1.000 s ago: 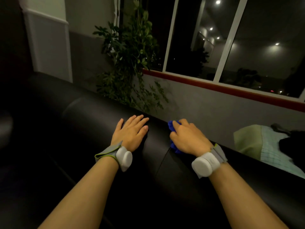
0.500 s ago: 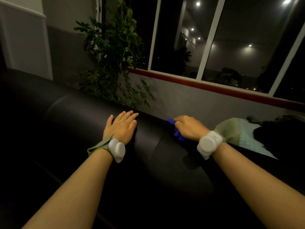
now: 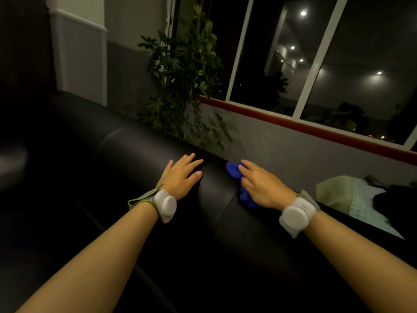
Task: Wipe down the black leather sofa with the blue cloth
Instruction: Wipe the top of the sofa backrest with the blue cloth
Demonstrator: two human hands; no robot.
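One black leather sofa (image 3: 144, 154), two hands, left hand (image 3: 180, 177) flat, right hand (image 3: 261, 186) pressing one blue cloth (image 3: 232, 169)

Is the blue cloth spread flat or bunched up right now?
Bunched up. The blue cloth shows as crumpled lumps poking out from under the right hand on the black leather sofa.

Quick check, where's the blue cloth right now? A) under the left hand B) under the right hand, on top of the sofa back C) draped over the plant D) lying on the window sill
B: the blue cloth sits bunched under the right hand on the sofa back's top; the left hand lies flat on bare leather.
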